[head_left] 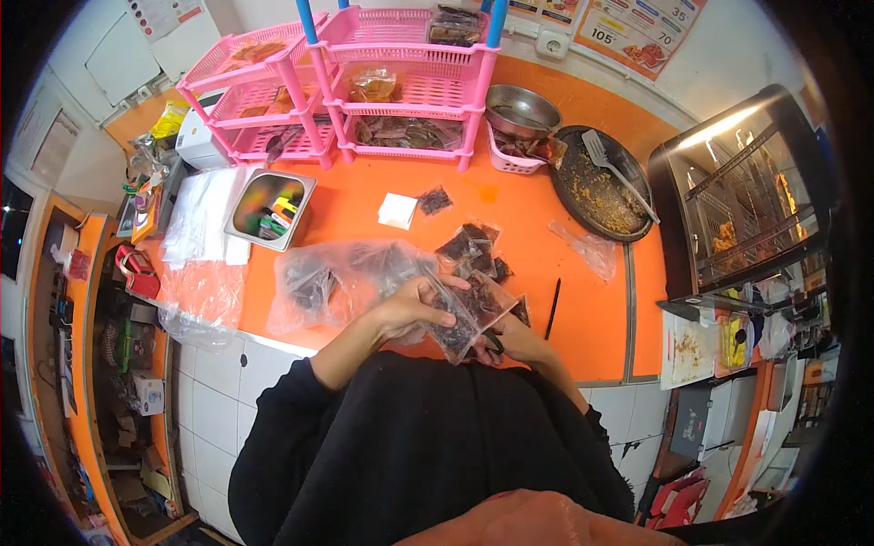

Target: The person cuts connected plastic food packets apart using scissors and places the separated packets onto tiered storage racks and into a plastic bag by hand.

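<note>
Dark-filled clear plastic packets (pixel 453 329) are pinched in my left hand (pixel 414 308) near the front edge of the orange table. Close beside it, my right hand (pixel 514 342) is closed around a black handle (pixel 492 342) at the packets' lower right corner; the rest of that tool is hidden. A packet with a reddish part (pixel 488 300) lies against the held ones. More dark packets (pixel 470 246) are heaped just beyond my hands. Left of them spreads a large clear bag (pixel 314 284) with dark packets inside. A black pen-like stick (pixel 553 309) lies to the right.
Pink racks (pixel 405 86) stand at the back. A metal tin with markers (pixel 270 209) is at the left, near white cards (pixel 397 210). At the right are a metal bowl (pixel 523 111), a black pan with a spatula (pixel 596 187) and a glass display case (pixel 742 196).
</note>
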The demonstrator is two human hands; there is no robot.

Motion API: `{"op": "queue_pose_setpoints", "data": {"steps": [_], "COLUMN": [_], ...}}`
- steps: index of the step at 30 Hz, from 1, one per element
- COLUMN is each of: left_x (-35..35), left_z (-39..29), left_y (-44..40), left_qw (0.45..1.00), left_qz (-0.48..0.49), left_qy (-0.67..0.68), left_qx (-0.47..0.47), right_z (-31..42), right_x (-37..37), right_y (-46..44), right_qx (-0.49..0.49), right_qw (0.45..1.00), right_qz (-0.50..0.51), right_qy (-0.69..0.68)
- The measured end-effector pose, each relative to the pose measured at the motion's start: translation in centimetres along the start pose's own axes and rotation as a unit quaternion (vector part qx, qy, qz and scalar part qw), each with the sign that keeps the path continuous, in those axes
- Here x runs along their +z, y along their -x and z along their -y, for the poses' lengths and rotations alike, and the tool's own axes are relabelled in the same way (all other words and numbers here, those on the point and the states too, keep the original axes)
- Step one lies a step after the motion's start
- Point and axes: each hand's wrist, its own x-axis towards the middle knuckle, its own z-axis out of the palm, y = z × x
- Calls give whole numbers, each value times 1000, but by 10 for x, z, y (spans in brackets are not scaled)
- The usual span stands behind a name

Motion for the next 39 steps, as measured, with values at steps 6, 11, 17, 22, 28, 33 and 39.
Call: {"op": "queue_pose_setpoints", "data": {"steps": [6,11,17,22,28,33,39], "left_x": [-18,-23,-12,-26,-8,-28,-32], "left_z": [-14,-3,32,42,25,43,33], "left_y": [-8,-19,-35,-25,-36,-66,-52], "left_qw": [979,946,911,706,597,625,564], "left_qz": [-84,-126,-145,-89,-49,-63,-79], "left_qy": [-155,-268,-387,-688,-768,-771,-821], "left_qx": [98,131,1,142,225,106,46], "right_z": [-19,-85,-120,-118,-106,-115,-113], "right_x": [-26,-113,-136,-114,-49,-47,-35], "right_y": [15,44,56,45,-7,-27,-9], "right_qx": [-66,-55,59,-36,-109,-30,-120], "right_qw": [982,894,729,662,728,779,925], "right_qz": [-127,-405,-573,-593,-518,-482,-356], "right_qy": [123,183,370,457,436,399,-62]}}
